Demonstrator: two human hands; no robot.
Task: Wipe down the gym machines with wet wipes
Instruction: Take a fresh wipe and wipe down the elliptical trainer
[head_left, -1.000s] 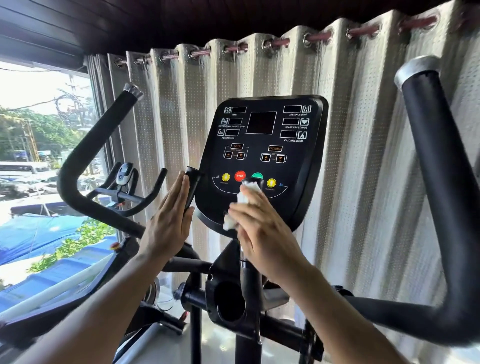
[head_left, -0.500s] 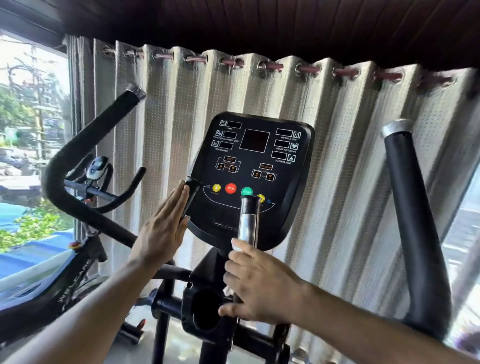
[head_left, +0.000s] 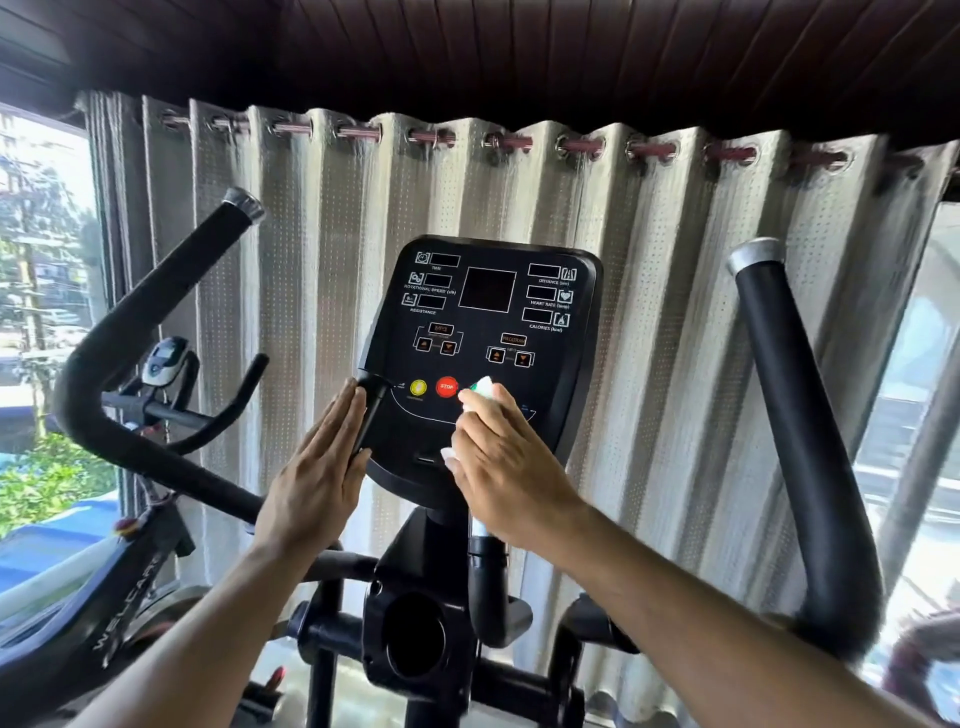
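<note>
Gripping a white wipe (head_left: 484, 388) around the upright handle before the console (head_left: 493, 332), the right hand (head_left: 504, 467) works lengthwise; the left hand (head_left: 317, 473) rests flat, fingers straight.

You faced a black console (head_left: 488, 332) with a yellow button (head_left: 418, 387) and a red STOP button (head_left: 447, 386). Your right hand (head_left: 506, 467) held a white wet wipe (head_left: 484, 387). The curtain (head_left: 665, 322) behind was cream with a fine dotted pattern. The handlebars (head_left: 795, 415) were black with silver caps, under a dark brown ceiling (head_left: 519, 52).
</note>
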